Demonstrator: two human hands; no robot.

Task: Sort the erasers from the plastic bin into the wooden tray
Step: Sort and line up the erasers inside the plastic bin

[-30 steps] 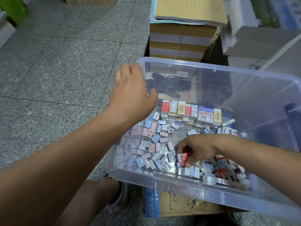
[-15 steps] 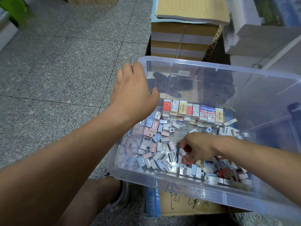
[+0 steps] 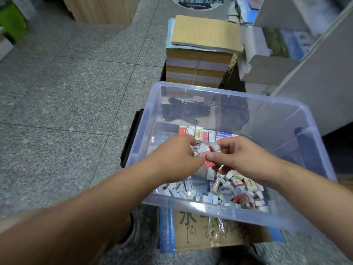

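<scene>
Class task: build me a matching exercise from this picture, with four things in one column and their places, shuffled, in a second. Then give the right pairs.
Things
1. row of standing erasers
2. red eraser
3. stack of brown-covered paper
4. handwritten cardboard

Places
A. under the plastic bin, at its near edge
B. between the left hand and right hand
C. inside the bin, along its far side
D. beyond the bin's far wall

Pairs: 1-C, 2-B, 3-D, 4-A

Illegible print on erasers [image 3: 198, 133], handwriting on cardboard [image 3: 200, 233]
</scene>
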